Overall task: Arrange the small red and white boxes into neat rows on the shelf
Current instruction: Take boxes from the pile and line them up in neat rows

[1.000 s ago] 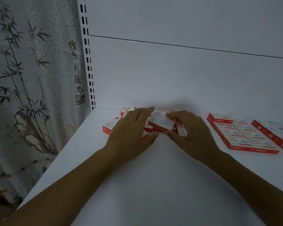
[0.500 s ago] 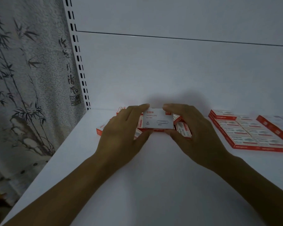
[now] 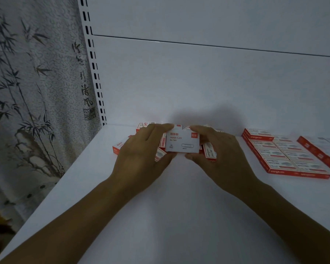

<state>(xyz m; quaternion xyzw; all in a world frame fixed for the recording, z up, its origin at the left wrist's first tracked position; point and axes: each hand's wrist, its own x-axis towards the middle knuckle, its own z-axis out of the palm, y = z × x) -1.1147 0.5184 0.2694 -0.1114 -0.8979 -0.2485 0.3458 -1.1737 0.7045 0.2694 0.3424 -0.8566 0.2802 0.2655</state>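
I hold a small white box with red print, a paper clip box (image 3: 182, 142), up off the white shelf (image 3: 179, 206), its face turned towards me. My left hand (image 3: 141, 153) pinches its left end between thumb and fingers. My right hand (image 3: 215, 149) pinches its right end the same way. Behind and below the hands lies a loose heap of red and white boxes (image 3: 120, 147), partly hidden. At the right, several boxes lie flat in neat rows (image 3: 286, 157).
A further block of red and white boxes (image 3: 322, 151) runs off the right edge. The shelf's white back panel (image 3: 198, 82) rises behind. A slotted upright (image 3: 95, 73) stands at the left, with a bamboo-print curtain (image 3: 27, 92) beyond it.
Both hands lifted one box from the heap and turned it from tilted to face me squarely. The hands now pinch it at both ends.
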